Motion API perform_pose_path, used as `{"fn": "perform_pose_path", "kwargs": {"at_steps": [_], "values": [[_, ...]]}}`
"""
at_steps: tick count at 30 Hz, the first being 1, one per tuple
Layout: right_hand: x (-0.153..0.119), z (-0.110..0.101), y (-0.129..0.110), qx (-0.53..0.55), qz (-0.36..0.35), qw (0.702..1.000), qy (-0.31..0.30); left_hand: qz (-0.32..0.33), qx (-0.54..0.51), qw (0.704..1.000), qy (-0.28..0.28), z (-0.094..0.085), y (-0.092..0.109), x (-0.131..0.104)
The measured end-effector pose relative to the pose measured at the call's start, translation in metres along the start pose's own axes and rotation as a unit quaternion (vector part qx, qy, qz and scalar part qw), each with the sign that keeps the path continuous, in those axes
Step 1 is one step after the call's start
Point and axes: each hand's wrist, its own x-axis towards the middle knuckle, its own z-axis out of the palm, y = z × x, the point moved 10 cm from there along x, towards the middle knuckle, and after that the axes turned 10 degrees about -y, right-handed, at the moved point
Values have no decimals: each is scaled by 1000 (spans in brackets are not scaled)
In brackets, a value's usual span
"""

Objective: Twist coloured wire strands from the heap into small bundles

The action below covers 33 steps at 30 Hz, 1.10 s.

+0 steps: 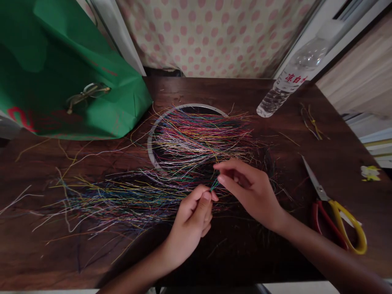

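My left hand [196, 212] is closed, thumb against forefinger, on a few thin green wires [214, 184] whose ends stick out toward the right. Just above those ends is my right hand [249, 190], its thumb and forefinger curved with a small gap between the tips. The wires reach close to the right thumb; whether they touch it is hard to see. Behind my hands lies a bundle of multicoloured thin wires [196, 139], over a round grey-rimmed ring [150, 143]. A second loose bundle of wires [122, 200] spreads out left of my left hand.
Scissors [321, 196] with red and yellow handles lie at the right. A water bottle [294, 77] stands behind them. At the back left, a green bag [122, 98] carries eyeglasses [87, 96]. Several wire scraps [314, 122] lie on the dark wooden table [346, 163].
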Motion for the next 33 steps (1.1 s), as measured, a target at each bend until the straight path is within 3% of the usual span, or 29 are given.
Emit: {"fn": "perform_pose_path", "kwargs": {"at_steps": [6, 11, 33], "values": [[-2, 2, -7, -21, -27, 999, -4, 10, -13, 1000, 1, -1, 2, 1], [-4, 2, 2, 27, 6, 1000, 8, 18, -15, 1000, 4, -1, 3, 0], [-3, 11, -15, -55, -63, 995, -48, 23, -17, 999, 14, -3, 3, 0]]}}
